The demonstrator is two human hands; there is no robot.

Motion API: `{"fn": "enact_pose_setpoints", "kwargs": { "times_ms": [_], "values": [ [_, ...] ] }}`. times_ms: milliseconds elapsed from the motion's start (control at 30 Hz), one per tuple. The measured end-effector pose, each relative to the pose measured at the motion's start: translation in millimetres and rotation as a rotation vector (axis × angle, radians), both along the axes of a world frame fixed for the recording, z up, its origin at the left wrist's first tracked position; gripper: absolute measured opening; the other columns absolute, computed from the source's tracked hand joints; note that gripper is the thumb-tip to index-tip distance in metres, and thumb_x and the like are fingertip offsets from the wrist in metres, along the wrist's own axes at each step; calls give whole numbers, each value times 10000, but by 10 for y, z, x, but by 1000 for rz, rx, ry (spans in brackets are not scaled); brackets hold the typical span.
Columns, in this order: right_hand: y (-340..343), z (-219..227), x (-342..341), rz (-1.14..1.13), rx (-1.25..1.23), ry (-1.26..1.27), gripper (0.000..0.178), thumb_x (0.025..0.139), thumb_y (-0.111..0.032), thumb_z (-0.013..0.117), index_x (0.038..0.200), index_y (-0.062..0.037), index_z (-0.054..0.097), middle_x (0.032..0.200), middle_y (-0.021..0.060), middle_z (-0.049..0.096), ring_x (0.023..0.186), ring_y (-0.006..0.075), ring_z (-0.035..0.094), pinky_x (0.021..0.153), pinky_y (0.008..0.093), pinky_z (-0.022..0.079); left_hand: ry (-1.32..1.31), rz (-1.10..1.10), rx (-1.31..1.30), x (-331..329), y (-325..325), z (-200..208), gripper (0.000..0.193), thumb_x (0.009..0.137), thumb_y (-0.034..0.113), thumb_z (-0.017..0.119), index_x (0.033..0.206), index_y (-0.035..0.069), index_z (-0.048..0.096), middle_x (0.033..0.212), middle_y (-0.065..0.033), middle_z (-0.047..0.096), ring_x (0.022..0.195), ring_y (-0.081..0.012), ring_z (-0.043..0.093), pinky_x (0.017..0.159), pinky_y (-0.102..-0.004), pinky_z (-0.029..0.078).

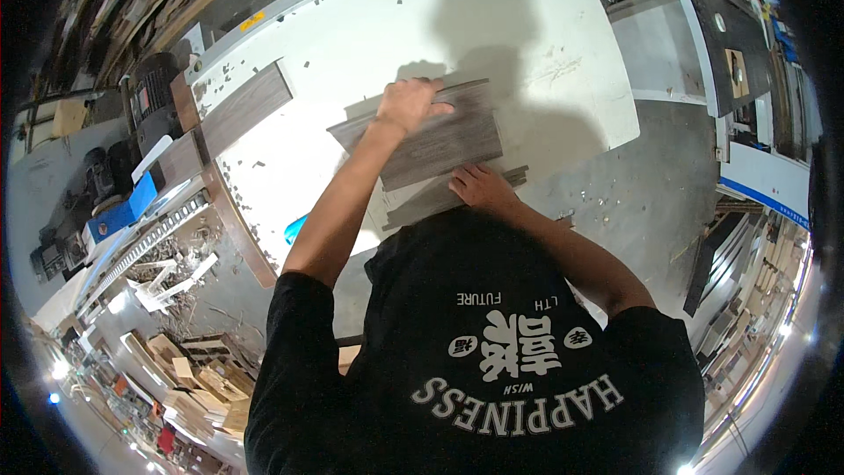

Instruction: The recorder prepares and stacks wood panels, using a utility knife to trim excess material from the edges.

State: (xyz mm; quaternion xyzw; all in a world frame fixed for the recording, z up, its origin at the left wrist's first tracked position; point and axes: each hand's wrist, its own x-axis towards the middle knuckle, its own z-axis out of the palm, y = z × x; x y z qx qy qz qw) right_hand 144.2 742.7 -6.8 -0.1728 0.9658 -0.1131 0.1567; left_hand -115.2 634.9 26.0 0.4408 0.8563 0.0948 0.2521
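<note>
A grey wood-grain board [448,141] lies at a slant on the white tabletop [352,35]. My left hand [409,105] is closed over its far edge, the thumb resting on the face, where a narrow raised edge or strip runs along. Nearer my body is a narrow grey wood-grain strip [418,204], partly hidden by my black shirt. My right hand [482,186] grips this strip with curled fingers, close to the board's near edge. Whether the strip is joined to the board I cannot tell.
A flat grey wood-grain piece [246,110] lies at the table's left, among small dark scraps. A metal rail [290,2] runs along the far edge. Beside the left edge stands machinery with a blue box [142,196]. Offcuts [176,277] lie on the floor; a dark panel [725,48] is at right.
</note>
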Motion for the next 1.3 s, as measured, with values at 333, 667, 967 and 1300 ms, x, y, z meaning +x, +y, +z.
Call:
{"fn": "enact_pose_setpoints", "kwargs": {
  "times_ms": [333, 667, 967, 1300],
  "values": [
    [18, -182, 297, -122, -96, 643, 407, 997, -236, 649, 1379, -99, 611, 1532, 117, 510, 1454, 313, 472, 1234, 528, 367, -175, -59, 108, 1134, -152, -336, 497, 1063, 457, 604, 1415, 112, 661, 1008, -175, 771, 1000, -339, 776, 863, -487, 630],
    [-80, -46, 279, -173, 12, 121, 389, 997, -164, 599, 1377, -79, 618, 1438, 118, 616, 1421, 298, 530, 1270, 534, 322, 162, 169, 78, 988, -875, -529, 915, 946, 484, 761, 1630, 40, 347, 1547, -219, 531, 1496, -347, 447, 1245, -556, 312],
    [-106, -55, 341, -197, 49, 454, 588, 1014, -160, 588, 1589, -126, 473, 1683, 184, 390, 1560, 413, 367, 1263, 569, 331, -449, -87, 152, 899, -836, -333, 557, 1088, 504, 512, 1372, 51, 669, 1368, -232, 668, 1271, -379, 629, 1134, -532, 478],
    [-98, 234, 188, -280, -55, 82, 562, 971, -160, 614, 1519, -147, 493, 1389, 131, 568, 1286, 351, 557, 1178, 588, 401, 405, 201, -242, -1391, -3564, 146, 1300, 600, 507, 990, 1627, 30, 351, 1643, -192, 423, 1528, -408, 360, 1294, -523, 266]
  ]
}}
